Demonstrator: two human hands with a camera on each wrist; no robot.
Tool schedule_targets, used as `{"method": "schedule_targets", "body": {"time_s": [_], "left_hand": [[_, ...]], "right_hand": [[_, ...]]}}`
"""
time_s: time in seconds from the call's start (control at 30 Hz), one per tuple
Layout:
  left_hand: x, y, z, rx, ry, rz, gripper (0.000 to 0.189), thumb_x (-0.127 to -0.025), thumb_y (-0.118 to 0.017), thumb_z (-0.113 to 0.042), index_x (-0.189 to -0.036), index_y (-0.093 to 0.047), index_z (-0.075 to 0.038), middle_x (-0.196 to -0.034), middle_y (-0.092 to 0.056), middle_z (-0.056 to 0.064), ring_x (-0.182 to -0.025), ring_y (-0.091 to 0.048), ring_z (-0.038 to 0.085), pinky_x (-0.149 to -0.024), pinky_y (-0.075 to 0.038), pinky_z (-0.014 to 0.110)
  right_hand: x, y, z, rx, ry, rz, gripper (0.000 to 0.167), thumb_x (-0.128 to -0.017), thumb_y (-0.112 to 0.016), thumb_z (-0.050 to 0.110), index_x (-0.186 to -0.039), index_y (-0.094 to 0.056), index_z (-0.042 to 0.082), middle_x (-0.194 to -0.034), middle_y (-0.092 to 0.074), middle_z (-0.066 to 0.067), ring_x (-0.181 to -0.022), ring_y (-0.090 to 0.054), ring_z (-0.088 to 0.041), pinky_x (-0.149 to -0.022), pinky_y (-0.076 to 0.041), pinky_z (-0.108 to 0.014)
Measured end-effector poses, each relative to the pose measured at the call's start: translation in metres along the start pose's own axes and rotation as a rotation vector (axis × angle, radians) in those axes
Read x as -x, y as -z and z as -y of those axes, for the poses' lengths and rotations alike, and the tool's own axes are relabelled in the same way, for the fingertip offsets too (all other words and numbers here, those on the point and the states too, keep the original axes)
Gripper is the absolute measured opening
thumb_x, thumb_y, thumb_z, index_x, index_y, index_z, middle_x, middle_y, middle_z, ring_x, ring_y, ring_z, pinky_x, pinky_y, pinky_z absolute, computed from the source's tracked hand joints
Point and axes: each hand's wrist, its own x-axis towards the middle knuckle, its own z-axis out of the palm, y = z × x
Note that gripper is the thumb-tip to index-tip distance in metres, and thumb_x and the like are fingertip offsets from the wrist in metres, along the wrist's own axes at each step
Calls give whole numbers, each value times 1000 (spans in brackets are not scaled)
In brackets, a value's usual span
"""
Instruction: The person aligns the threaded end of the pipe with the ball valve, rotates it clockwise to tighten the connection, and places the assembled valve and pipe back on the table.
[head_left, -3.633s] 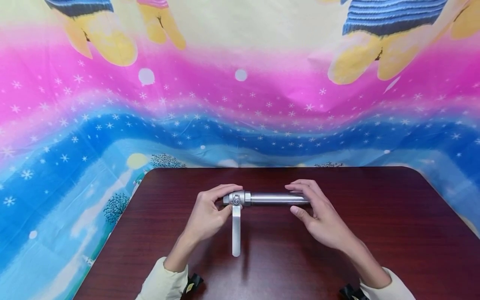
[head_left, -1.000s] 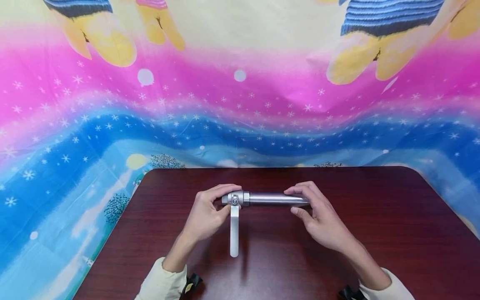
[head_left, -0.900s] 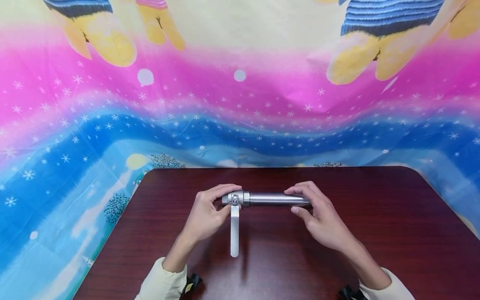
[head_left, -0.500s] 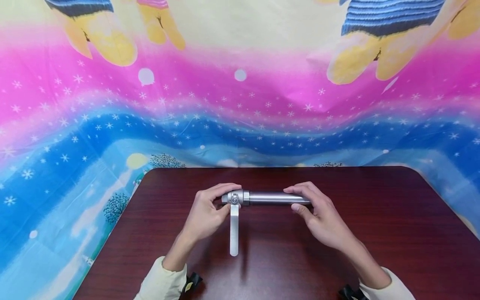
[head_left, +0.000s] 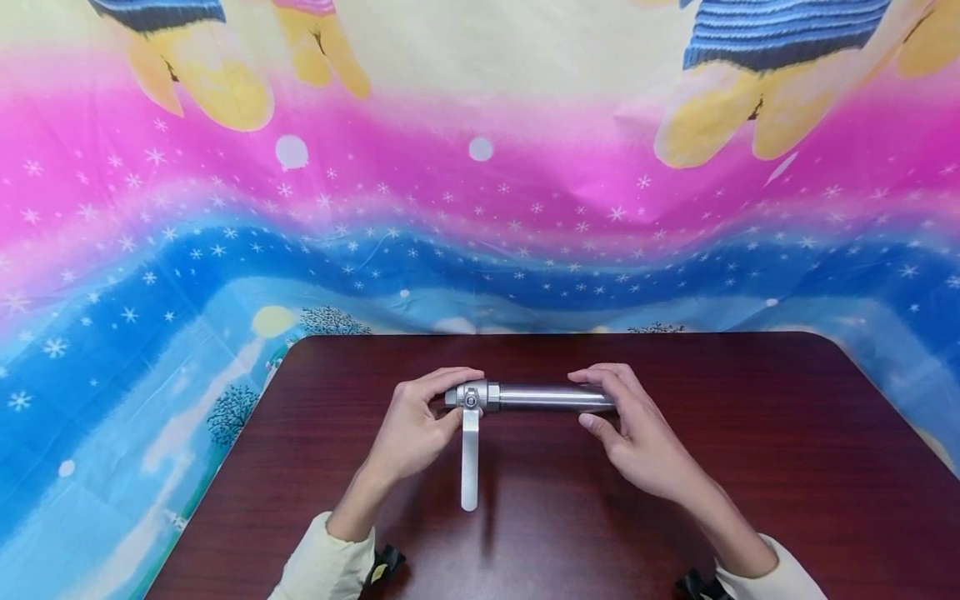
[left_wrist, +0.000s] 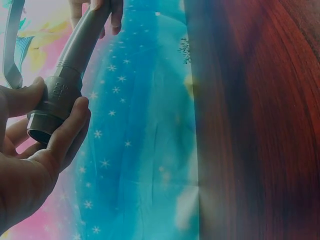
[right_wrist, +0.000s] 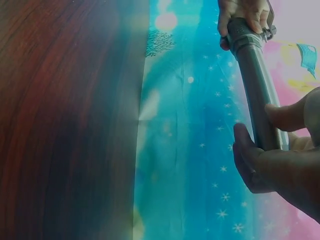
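Note:
In the head view my left hand (head_left: 412, 429) grips the body of a steel ball valve (head_left: 472, 392), thumb on the near side and fingers over the far side. Its flat lever handle (head_left: 470, 462) points toward me. A smooth metal pipe (head_left: 543, 397) extends from the valve's hex end to the right, held above the table. Around the pipe's right end is my right hand (head_left: 637, 442), its thumb and fingers on opposite sides. The right wrist view shows the thumb (right_wrist: 287, 116) against the pipe. In the left wrist view the valve's open hex end (left_wrist: 44, 125) faces the camera.
Below the hands lies a dark red-brown wooden table (head_left: 540, 533) with rounded far corners. A printed cloth (head_left: 480, 225) in pink and blue with snowflakes hangs behind and around it. Dark straps (head_left: 386, 567) sit at the sleeves.
My right thumb and fingers shift slightly around the pipe's end, the thumb dropping a little lower than half a second ago. The left hand keeps its hold on the valve, almost still.

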Motion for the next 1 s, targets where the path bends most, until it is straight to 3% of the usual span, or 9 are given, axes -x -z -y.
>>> {"method": "schedule_targets", "body": {"time_s": [0.43,0.73,1.0], "left_hand": [[-1,-2,1,-32,39,6,55,-84,-63,19,-129,-77,-8,-127,-77,11,-97,-68,14,-80,-62,25],[0,-2,1,-47,52,2,54,-85,-64,19,-129,-77,-9,-126,-77,10,-96,-68,15,-78,-61,27],[-1,-2,0,-48,52,1,54,-84,-65,19,-129,-78,-9,-127,-77,10,-97,-68,14,-79,-61,25]], "right_hand": [[-2,-2,-3,16,-31,-30,43,-93,-75,-7,-127,-70,19,-119,-64,-1,-90,-54,-9,-71,-45,-25],[-2,-2,-5,-41,-48,-4,40,-98,-72,-3,-129,-71,22,-115,-66,-2,-82,-66,-6,-73,-55,-23],[-2,-1,-6,-26,-62,23,34,-103,-67,4,-133,-71,20,-113,-67,-1,-83,-68,-9,-74,-57,-25]]}}
